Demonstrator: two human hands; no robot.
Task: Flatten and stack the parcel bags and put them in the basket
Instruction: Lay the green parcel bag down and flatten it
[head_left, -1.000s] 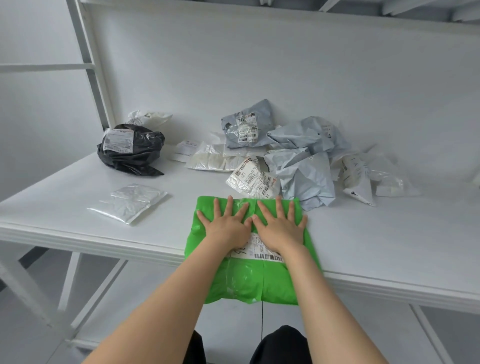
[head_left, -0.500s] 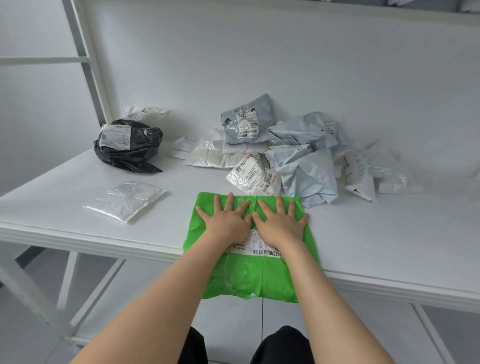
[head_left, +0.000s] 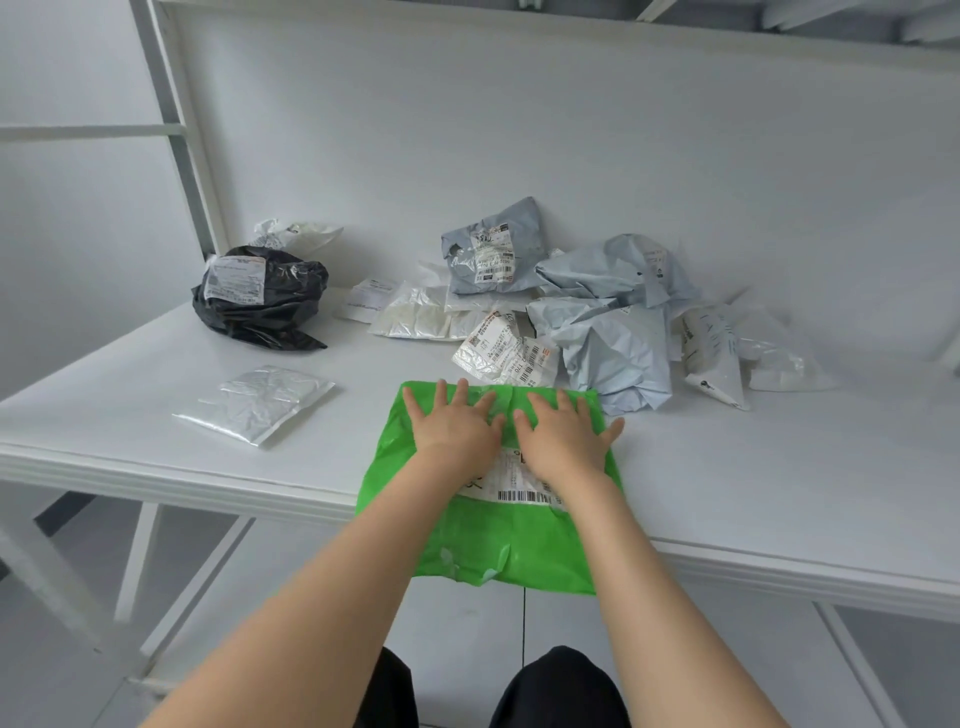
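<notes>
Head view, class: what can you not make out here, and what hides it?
1. Basket: nowhere in the head view, outside the frame.
2. Label on the green bag: partly under the left hand and right hand; print too small.
3. White bag: mostly behind the black bag.
4. Grey pile: bags overlap, so no sure count.

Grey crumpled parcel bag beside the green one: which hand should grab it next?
Right, probably. The right hand presses the right side of the green parcel bag, with the grey crumpled parcel bag just beyond its fingers; the left hand sits farther away.
</notes>
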